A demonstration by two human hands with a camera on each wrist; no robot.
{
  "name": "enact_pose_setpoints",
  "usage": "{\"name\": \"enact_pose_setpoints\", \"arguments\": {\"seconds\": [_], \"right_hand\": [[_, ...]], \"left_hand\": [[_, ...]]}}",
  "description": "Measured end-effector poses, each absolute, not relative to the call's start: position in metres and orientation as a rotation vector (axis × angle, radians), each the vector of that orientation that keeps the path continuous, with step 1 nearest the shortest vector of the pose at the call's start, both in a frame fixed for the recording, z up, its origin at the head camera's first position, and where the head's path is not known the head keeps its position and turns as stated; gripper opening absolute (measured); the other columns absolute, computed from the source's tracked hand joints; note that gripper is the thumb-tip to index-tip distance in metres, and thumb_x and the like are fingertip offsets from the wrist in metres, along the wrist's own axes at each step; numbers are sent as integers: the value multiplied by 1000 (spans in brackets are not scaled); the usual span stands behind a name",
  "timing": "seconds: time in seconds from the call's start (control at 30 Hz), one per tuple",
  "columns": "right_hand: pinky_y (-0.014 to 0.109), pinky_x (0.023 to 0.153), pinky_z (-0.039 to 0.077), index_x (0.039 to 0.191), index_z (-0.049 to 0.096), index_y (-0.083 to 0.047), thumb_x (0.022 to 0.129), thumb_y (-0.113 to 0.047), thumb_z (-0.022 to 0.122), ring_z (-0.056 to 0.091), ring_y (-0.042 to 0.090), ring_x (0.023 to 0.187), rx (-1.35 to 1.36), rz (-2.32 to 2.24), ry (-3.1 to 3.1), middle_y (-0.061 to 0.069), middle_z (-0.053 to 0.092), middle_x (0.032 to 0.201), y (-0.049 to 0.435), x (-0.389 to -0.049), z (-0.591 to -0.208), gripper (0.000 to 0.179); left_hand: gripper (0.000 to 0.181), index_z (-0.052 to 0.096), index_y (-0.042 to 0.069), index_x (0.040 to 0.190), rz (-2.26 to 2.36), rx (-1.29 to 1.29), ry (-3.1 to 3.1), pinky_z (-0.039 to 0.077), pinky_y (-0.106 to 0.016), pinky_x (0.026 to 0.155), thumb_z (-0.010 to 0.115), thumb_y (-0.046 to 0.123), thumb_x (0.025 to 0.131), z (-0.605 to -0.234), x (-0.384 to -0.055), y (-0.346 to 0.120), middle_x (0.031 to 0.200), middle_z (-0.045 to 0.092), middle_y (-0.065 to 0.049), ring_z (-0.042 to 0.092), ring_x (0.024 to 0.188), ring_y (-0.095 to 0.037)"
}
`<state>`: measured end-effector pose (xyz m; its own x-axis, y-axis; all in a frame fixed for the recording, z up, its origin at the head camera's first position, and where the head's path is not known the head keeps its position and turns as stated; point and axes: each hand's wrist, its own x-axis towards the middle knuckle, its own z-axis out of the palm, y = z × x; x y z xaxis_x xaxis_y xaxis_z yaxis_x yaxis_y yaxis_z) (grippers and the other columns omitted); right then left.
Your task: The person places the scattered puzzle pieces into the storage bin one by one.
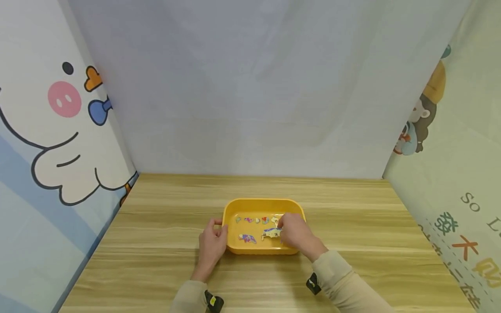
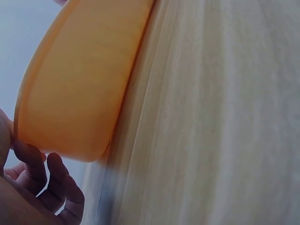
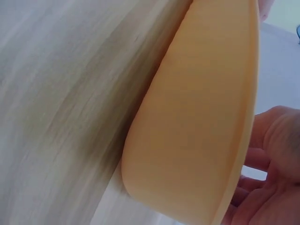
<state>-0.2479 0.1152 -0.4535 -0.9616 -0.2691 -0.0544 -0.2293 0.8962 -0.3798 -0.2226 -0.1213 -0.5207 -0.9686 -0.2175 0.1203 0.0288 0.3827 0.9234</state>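
Observation:
A yellow plastic tray (image 1: 264, 251) with raised walls stands on the table, small colourful puzzle-like pieces on its floor. My left hand (image 1: 213, 243) holds the tray's left side, thumb at the rim and fingers curled against the outer wall. Over the right part of the tray reaches my right hand (image 1: 296, 232), fingers pointing down among the pieces. Close by its fingertips lie a larger cream-and-blue piece (image 1: 271, 233) and a small cream piece (image 1: 275, 221). In the right wrist view the tray wall hides those fingertips, and I cannot tell whether they pinch a piece.
A row of small pieces, including a red-and-blue one (image 1: 265, 220) and a pink-purple one (image 1: 248, 220), lies along the tray's far side. A blue-and-purple piece (image 1: 248, 238) lies near left. Wood-grain table (image 1: 176, 204) surrounds the tray; a pale curtain (image 1: 250, 108) hangs behind.

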Motion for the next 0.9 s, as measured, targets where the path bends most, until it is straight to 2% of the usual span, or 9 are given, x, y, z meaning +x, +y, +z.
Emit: {"name": "enact_pose_setpoints", "arguments": {"seconds": [0.17,0.3,0.37,0.43,0.53,0.7,0.9], "right_hand": [[32,69,51,90,72,2,71,9,64,61,22,84,-388,-548,2932,12,68,92,112,-250,-456,21],[27,58,48,81,69,0,69,10,62,57,17,70,-345,-523,2917,9,67,82,109,-251,-457,17],[25,49,41,69,63,-3,68,11,60,48,14,58,-344,-485,2921,3,59,67,108,-252,-457,14],[24,44,34,60,53,-8,68,11,59,38,12,51,-354,-439,2930,-1,45,56,107,-252,-457,21],[25,42,31,55,41,-12,66,11,58,32,12,48,-394,-370,2957,-3,33,51,106,-251,-457,31],[28,47,40,61,47,-10,66,9,60,42,15,53,-415,-296,2964,1,46,55,104,-251,-459,23],[31,44,39,61,48,-11,70,3,63,43,16,54,-420,-193,2990,2,46,58,102,-251,-463,22]], "left_hand": [[19,58,0,107,-1617,167,-2422,32,-24,38,59,12,93,-522,-223,-122,50,45,1,39,40,-10],[19,58,-1,107,-1619,171,-2418,32,-23,38,59,12,93,-522,-223,-122,50,45,1,39,40,-9],[19,58,-1,107,-1620,174,-2418,32,-23,38,59,12,93,-522,-223,-122,50,45,1,39,41,-9],[19,58,-1,107,-1622,177,-2416,32,-24,38,59,12,93,-521,-223,-122,51,46,1,40,41,-10],[20,58,-1,107,-1620,182,-2419,32,-24,39,59,13,93,-520,-222,-123,51,46,1,40,41,-10],[20,58,0,107,-1624,183,-2415,32,-24,38,59,13,93,-521,-222,-123,51,46,1,40,41,-10],[18,58,1,106,-1623,175,-2419,32,-24,38,59,13,93,-520,-222,-123,51,46,1,40,41,-10]]}}
